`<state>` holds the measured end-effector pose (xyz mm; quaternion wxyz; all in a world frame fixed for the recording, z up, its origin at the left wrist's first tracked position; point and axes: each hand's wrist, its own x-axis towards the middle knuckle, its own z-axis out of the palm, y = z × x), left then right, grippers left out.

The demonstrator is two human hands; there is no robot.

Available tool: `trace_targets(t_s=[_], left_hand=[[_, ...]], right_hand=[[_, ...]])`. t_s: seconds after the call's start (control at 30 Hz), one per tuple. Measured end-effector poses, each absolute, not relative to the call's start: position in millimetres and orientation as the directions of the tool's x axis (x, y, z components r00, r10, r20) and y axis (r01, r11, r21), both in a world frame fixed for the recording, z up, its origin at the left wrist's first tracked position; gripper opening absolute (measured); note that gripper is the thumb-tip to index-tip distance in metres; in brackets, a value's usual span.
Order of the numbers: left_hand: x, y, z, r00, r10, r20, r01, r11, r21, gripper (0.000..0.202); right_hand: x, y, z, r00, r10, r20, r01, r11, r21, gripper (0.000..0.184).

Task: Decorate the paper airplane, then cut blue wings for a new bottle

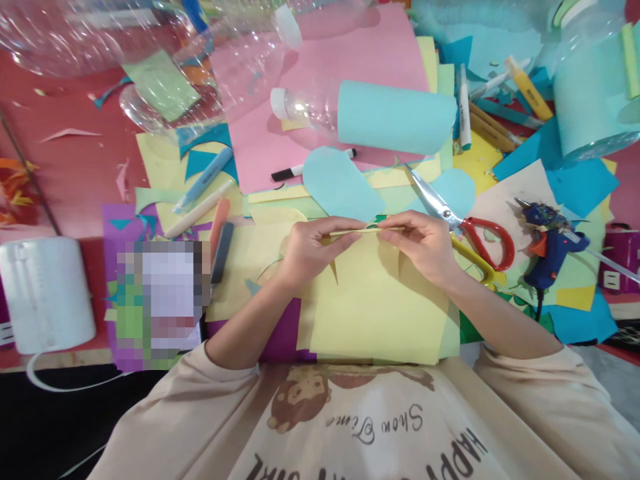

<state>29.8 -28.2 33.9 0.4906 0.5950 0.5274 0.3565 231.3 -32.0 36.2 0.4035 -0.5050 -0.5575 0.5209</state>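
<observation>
My left hand (315,248) and my right hand (425,245) pinch the two ends of a narrow yellow paper strip (369,231), thumbs and fingers closed on it. It is seen almost edge-on, so whether it is folded cannot be made out. Beneath both hands lies a pale yellow paper sheet (383,303). Just beyond my left hand is a light blue paper cutout (340,180) with a rounded end. Close to my right hand lie scissors (450,215) with red handles, blades pointing away and partly apart.
A clear bottle wrapped in light blue paper (397,117) lies on pink paper (320,50). At right sits a blue hot glue gun (553,257). Markers (464,110) and paper scraps are scattered around. More clear plastic bottles (90,40) lie far left; a white cylinder (47,293) stands left.
</observation>
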Motion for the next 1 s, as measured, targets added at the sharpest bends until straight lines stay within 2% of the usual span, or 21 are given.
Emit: trace_targets(t_s=[0.3, 1.0], left_hand=[[28.4, -26.3, 34.6, 0.176, 0.974, -0.14, 0.311, 0.08, 0.947, 0.026], [28.5, -26.0, 35.5, 0.167, 0.976, -0.138, 0.301, 0.083, 0.95, 0.027]], right_hand=[[232.5, -32.7, 36.1, -0.142, 0.988, -0.058, 0.176, -0.032, -0.984, 0.005], [232.7, -33.6, 39.7, -0.132, 0.985, -0.107, 0.158, -0.086, -0.984, 0.005]])
